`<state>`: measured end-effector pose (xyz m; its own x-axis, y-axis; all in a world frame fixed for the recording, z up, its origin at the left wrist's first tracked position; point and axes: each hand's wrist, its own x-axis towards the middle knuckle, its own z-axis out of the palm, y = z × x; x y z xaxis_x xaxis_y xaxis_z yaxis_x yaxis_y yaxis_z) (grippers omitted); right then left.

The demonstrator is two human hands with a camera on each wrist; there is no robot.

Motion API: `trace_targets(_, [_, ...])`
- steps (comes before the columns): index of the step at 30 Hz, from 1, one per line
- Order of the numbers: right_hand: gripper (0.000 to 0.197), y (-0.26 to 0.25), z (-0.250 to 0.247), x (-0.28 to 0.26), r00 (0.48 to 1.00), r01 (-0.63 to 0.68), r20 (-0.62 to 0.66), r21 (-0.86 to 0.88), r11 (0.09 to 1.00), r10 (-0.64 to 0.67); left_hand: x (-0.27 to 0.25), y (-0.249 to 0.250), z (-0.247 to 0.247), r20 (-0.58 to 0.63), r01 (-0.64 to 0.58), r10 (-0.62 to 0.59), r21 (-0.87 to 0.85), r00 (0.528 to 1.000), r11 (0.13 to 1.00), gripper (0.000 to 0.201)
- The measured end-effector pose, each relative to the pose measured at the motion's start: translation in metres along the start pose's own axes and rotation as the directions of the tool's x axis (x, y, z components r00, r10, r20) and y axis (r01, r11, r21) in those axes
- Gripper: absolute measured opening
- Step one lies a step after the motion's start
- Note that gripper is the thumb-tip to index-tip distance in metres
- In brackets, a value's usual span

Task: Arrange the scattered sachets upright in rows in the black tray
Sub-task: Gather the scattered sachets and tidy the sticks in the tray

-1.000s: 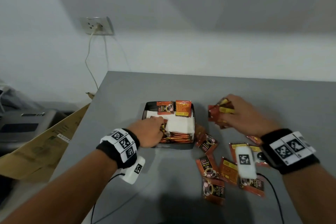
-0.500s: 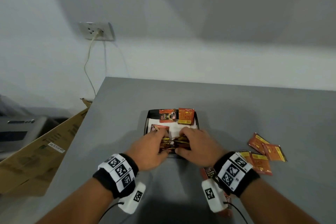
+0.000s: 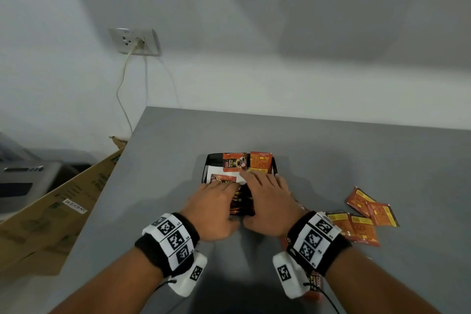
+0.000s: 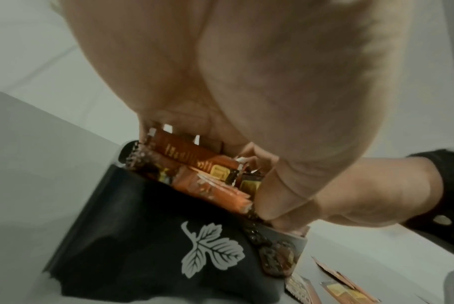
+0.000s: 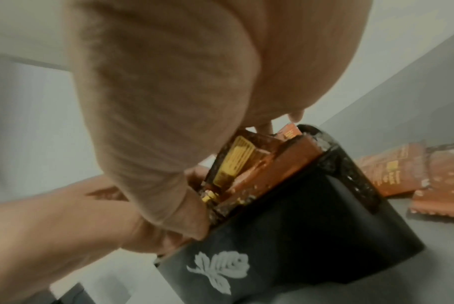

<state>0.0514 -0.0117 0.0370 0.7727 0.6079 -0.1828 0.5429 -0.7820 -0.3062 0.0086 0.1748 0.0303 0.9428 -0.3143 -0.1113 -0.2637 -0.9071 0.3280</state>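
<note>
**Both hands square up the front row in the tray**

Centre of the head view: the left hand (image 3: 216,201) and right hand (image 3: 267,199) sit side by side over the near end of the black tray (image 3: 207,160), fingers laid fairly flat and close together on the tops of the packed sachets (image 3: 240,201). It looks like a pressing, bunching hold, meant to stop the thin foil packets fanning out. Behind them, two sachets (image 3: 247,163) stand against the far wall, glossy orange and red. The tray's matte wall carries a white leaf print (image 4: 210,248). At right on the grey tabletop (image 3: 331,155), loose sachets (image 3: 362,219) lie flat, overlapping.
</note>
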Motion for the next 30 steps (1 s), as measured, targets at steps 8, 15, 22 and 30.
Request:
trace_targets(8, [0.061,0.013,-0.003,-0.006,0.999,-0.035,0.038,0.13,0.991,0.03,0.0,-0.005,-0.014,-0.002,0.045,-0.046,-0.113,0.999,0.993,0.04])
trace_targets(15, [0.063,0.003,0.011,-0.012,1.0,0.015,0.018,-0.086,0.996,-0.014,-0.012,-0.003,0.0,-0.088,-0.053,0.04,-0.145,0.995,0.988,0.033])
trace_targets(22, [0.087,0.01,-0.001,-0.007,1.0,-0.005,0.029,-0.048,0.999,0.007,-0.009,-0.002,-0.009,-0.09,0.059,-0.083,-0.239,0.993,0.969,0.052])
trace_targets(30, [0.083,0.033,-0.02,-0.018,0.993,-0.09,-0.053,0.221,0.971,0.104,0.005,0.018,-0.027,-0.127,0.025,-0.057,-0.242,0.99,0.97,0.052])
